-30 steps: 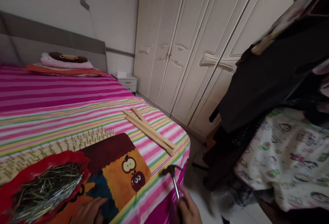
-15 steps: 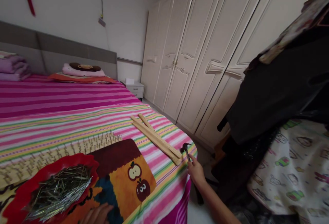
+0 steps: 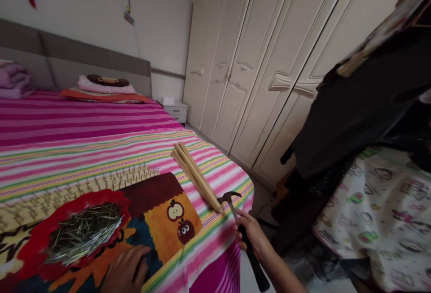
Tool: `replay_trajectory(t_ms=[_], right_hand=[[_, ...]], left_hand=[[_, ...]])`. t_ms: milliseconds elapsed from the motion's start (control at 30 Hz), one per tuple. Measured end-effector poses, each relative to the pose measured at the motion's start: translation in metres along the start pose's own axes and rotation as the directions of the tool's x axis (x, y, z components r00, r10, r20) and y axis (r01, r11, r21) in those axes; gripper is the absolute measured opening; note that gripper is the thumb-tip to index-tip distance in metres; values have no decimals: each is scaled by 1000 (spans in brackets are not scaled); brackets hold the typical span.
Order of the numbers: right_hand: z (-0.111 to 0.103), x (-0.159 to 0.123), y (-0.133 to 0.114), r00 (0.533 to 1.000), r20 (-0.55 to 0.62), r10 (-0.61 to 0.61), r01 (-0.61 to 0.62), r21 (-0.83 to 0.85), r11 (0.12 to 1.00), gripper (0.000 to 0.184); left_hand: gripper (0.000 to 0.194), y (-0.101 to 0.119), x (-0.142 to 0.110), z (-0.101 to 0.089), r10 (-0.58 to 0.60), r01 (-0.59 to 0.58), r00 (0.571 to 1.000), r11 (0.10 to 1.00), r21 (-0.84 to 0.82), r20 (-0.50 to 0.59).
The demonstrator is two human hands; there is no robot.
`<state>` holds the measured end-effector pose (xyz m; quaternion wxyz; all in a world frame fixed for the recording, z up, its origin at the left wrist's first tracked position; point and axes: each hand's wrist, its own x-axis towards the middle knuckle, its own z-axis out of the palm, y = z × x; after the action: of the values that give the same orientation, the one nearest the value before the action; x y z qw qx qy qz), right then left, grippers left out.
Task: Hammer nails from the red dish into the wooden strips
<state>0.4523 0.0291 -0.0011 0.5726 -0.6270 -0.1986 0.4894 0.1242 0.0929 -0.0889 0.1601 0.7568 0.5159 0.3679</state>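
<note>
My right hand [image 3: 251, 233] is wrapped round the handle of a claw hammer [image 3: 254, 264], black-gripped, at the bed's edge. The hammer's head touches or nearly touches the near end of several pale wooden strips [image 3: 197, 177], which lie bunched together on the striped sheet. My left hand [image 3: 126, 268] rests with fingers extended on a colourful mat [image 3: 161, 190] with apple pictures, holding nothing. Beside it stands a red scalloped bowl [image 3: 33, 250] full of loose nails [image 3: 85, 230]. Behind the bowl, wooden strips studded with upright nails [image 3: 101, 184] lie side by side.
The striped bed sheet [image 3: 101, 142] covers the bed beneath these things. Folded bedding [image 3: 104, 87] lies near the headboard. A white nightstand [image 3: 177, 111] and tall wardrobe [image 3: 232, 73] stand beyond. Dark clothes [image 3: 363, 104] and a patterned cloth [image 3: 367, 221] hang at the right.
The hammer has moved left and nearer, against the strips' ends. The loose strips, spread apart before, now lie closer together. My left hand has come further into view on the mat.
</note>
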Motion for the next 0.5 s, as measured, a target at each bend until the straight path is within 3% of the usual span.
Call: replay_trajectory(t_ms=[67,167,333,433,500], right_hand=[[12,-15,7,999,54,-4,1,56,998,38],[34,-36,24,992,128,8,-21,95,995,48],[52,-55,61,983,172,61,-69,44,997,49],[41,-62,82,986,157,48,-50,9,999,41],[29,-70,95,988,149,35,-34,-12,999,32]], left_hand=[[23,21,4,-2,-184,193,981,961,-196,65],[37,52,14,2,-348,429,903,776,-463,252],[42,73,36,14,-424,520,854,655,-548,303],[39,78,51,24,-429,535,844,639,-553,321],[38,87,62,33,-439,590,807,587,-555,394]])
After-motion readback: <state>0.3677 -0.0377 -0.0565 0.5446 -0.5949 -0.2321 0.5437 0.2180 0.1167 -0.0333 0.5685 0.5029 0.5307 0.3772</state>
